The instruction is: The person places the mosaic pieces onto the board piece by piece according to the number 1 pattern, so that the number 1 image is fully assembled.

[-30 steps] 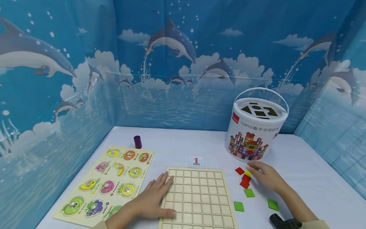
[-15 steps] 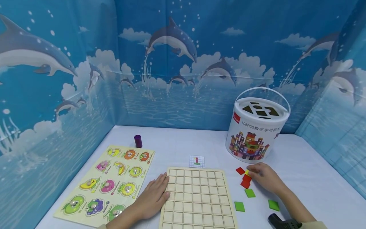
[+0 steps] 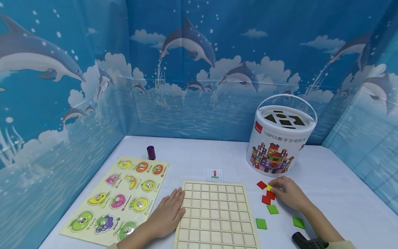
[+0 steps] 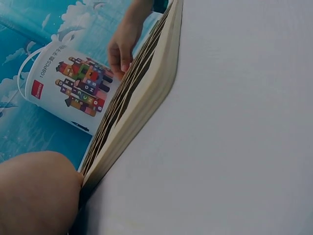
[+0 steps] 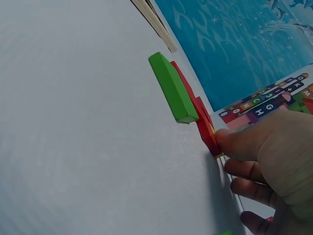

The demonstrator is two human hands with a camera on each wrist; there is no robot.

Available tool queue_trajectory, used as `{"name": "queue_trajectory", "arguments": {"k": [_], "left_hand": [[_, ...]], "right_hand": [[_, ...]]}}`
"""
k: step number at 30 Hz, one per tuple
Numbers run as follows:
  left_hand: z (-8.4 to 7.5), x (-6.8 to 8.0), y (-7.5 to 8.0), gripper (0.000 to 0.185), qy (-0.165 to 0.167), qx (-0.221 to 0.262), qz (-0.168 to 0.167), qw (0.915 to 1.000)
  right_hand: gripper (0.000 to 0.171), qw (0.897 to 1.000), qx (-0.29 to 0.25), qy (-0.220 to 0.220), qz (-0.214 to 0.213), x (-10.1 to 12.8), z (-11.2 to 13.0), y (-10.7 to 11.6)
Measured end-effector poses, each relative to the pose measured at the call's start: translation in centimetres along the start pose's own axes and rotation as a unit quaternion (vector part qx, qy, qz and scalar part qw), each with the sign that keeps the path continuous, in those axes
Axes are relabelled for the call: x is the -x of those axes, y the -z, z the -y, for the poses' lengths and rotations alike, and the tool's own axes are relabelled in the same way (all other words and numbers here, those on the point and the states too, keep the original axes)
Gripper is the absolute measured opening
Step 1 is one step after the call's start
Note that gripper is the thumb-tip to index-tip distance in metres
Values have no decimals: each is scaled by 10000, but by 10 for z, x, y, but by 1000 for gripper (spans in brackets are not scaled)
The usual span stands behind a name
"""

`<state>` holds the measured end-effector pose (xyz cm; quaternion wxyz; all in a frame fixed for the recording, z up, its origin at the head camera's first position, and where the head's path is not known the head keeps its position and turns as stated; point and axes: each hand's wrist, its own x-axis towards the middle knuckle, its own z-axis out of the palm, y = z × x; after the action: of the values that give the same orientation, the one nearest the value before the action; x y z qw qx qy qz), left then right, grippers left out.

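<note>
A wooden grid board (image 3: 214,216) lies flat on the white table (image 3: 326,180), seen edge-on in the left wrist view (image 4: 142,93). My left hand (image 3: 168,214) rests flat with straight fingers on the table, against the board's left edge. Right of the board lie several red, yellow and green square tiles. My right hand (image 3: 287,193) has curled fingers over them, and its thumb (image 5: 234,142) and fingertips grip a red tile (image 3: 267,198) (image 5: 198,115) beside a yellow one (image 3: 269,187). A green tile (image 5: 171,88) (image 3: 272,209) lies just in front.
A white block bucket (image 3: 281,138) (image 4: 68,83) stands behind the right hand. A fruit peg puzzle (image 3: 118,199) lies at the left, with a purple cylinder (image 3: 151,152) behind it. A small pattern card (image 3: 215,175) sits beyond the board. Two more green tiles (image 3: 261,223) lie nearer. Blue dolphin walls enclose the table.
My left hand slid off the board's cells to rest against its left edge. My right hand shifted slightly left onto the red and yellow tiles.
</note>
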<state>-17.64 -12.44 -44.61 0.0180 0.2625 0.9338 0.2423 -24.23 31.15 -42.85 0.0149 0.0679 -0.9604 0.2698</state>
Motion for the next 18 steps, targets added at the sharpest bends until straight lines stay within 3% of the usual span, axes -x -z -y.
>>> {"name": "queue_trajectory", "arguments": {"k": [9, 18], "left_hand": [[-4, -1, -4, 56, 126, -296, -174, 9993], [-13, -2, -13, 49, 239, -739, -734, 9943]], "right_hand": [[22, 9999, -17, -127, 77, -1, 1, -1], [18, 9996, -117, -264, 69, -1, 5, -3]]}}
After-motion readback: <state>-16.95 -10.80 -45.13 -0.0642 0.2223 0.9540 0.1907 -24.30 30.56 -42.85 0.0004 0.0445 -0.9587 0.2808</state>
